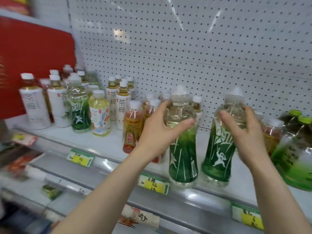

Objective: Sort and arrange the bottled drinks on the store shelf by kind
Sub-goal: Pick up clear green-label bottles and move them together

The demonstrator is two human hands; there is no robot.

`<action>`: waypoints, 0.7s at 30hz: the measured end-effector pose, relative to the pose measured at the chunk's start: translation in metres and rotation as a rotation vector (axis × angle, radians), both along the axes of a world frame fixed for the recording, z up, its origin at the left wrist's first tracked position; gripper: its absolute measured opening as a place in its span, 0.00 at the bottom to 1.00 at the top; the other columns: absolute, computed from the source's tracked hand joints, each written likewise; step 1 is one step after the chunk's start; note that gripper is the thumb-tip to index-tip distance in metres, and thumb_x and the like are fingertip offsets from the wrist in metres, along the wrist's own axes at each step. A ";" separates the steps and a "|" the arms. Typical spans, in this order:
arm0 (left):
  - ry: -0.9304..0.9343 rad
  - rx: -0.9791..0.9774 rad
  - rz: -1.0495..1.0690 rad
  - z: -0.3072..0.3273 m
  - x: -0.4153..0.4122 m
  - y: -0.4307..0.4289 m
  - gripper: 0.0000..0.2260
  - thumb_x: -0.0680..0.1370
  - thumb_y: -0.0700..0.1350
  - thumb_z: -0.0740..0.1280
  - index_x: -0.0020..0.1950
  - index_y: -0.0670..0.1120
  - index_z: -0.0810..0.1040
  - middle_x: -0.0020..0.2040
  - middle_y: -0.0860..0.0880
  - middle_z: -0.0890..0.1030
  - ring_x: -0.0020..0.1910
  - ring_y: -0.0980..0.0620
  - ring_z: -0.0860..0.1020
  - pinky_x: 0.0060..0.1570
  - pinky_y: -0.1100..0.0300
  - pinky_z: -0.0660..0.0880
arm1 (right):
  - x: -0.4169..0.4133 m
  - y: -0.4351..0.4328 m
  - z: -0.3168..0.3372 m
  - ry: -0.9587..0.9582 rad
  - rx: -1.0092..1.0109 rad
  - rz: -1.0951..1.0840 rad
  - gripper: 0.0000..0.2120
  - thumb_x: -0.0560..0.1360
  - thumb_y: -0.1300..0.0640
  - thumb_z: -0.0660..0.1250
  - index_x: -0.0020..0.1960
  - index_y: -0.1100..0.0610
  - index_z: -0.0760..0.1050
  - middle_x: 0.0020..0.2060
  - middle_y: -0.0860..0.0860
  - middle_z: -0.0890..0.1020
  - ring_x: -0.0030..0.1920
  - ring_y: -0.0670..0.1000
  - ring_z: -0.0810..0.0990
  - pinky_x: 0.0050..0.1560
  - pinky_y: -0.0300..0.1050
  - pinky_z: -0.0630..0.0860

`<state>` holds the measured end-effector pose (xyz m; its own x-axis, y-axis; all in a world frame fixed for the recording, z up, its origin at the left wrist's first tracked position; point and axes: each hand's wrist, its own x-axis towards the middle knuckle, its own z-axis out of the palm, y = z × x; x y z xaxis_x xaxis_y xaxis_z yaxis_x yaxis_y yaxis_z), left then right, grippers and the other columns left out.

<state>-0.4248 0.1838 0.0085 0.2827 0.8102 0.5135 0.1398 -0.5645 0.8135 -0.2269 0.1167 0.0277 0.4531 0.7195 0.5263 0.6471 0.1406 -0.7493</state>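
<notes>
Bare forearms rise from the bottom edge toward the shelf [94,146], a white deck with a clear price rail along its front edge and a pegboard back wall [202,48]. On the deck, the largest item is a big green-labelled jug [293,157] at the right end, blurred and partly cut off. Next in size come two tall bottles with green bamboo labels standing upright at the front edge, just beside each other: the left bamboo bottle [183,149] and the right bamboo bottle [219,149]. The left hand [158,132] is clamped around the upper body of the left one, thumb across its front and fingers curled behind; the right hand [244,125] wraps the shoulder of the right one from its outer side, fingers spread but pressing on it. Both long axes run vertical, so each hand meets its bottle side-on from below. A third bamboo bottle [79,112] stands well apart toward the left end, among white-labelled tea bottles [34,107]. That lies nearer the left hand, so I judge gathering the kind turns on a leftward carry along the deck. Smaller orange-labelled tea bottles [132,125] stand between, behind the left wrist, and could be knocked. Yellow-and-green price tags [153,183] sit on the rail.
</notes>
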 end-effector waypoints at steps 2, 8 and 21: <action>-0.025 0.005 0.043 0.003 -0.026 0.004 0.41 0.64 0.70 0.70 0.73 0.58 0.64 0.70 0.57 0.72 0.66 0.57 0.73 0.67 0.50 0.71 | -0.022 0.005 0.007 -0.006 0.007 0.042 0.40 0.70 0.31 0.64 0.77 0.44 0.57 0.75 0.48 0.64 0.73 0.53 0.65 0.69 0.59 0.64; -0.075 -0.006 0.157 0.005 -0.126 0.045 0.45 0.61 0.71 0.71 0.75 0.57 0.64 0.68 0.61 0.70 0.64 0.61 0.71 0.62 0.63 0.68 | -0.114 0.046 0.030 0.017 0.008 0.177 0.12 0.72 0.38 0.68 0.51 0.37 0.68 0.41 0.20 0.74 0.43 0.23 0.73 0.49 0.35 0.70; -0.108 0.065 0.240 0.056 -0.342 0.182 0.24 0.67 0.63 0.74 0.60 0.61 0.76 0.54 0.66 0.82 0.53 0.68 0.78 0.57 0.59 0.75 | -0.299 0.218 0.113 0.147 0.193 0.224 0.35 0.73 0.36 0.67 0.73 0.52 0.64 0.55 0.38 0.70 0.56 0.42 0.73 0.58 0.44 0.70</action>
<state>-0.7671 0.3654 0.0640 0.0276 0.8115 0.5837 0.1906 -0.5775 0.7938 -0.5259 0.3345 0.1404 0.3760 0.7034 0.6032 0.4711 0.4154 -0.7781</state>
